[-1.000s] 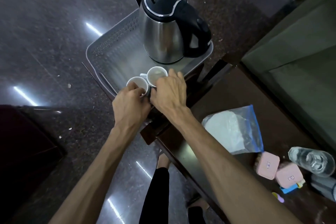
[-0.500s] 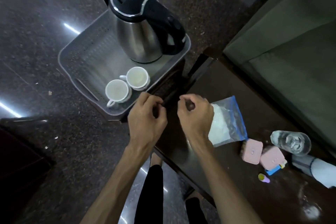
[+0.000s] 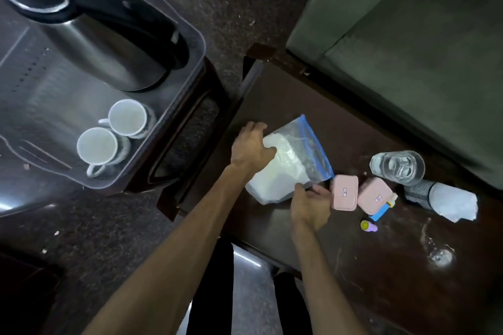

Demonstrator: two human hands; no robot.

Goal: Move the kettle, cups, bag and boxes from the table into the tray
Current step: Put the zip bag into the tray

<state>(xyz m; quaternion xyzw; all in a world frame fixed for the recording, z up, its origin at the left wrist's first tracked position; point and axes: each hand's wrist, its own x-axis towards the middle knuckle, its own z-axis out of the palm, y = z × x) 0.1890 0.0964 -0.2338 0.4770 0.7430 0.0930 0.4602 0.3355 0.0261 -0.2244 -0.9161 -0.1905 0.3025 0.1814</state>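
Observation:
A clear zip bag (image 3: 288,163) of white powder with a blue seal lies on the dark table (image 3: 353,266). My left hand (image 3: 253,147) grips its upper left side. My right hand (image 3: 310,204) pinches its lower right corner, beside two pink boxes (image 3: 344,192) (image 3: 374,197) that lie on the table. To the left, the grey tray (image 3: 49,106) holds the steel kettle (image 3: 95,43) with its black lid and handle. Two white cups (image 3: 126,117) (image 3: 96,147) stand in the tray's near right corner.
A glass of water (image 3: 397,167) stands right of the bag. A black mesh holder with white paper (image 3: 441,197) lies further right. A blue item (image 3: 379,213) and a small yellow-purple item (image 3: 368,226) sit by the boxes. A green sofa (image 3: 408,35) borders the table's far side.
Both hands left the cups standing in the tray and moved right over the table. They now hold the bag. The view swung right and closer.

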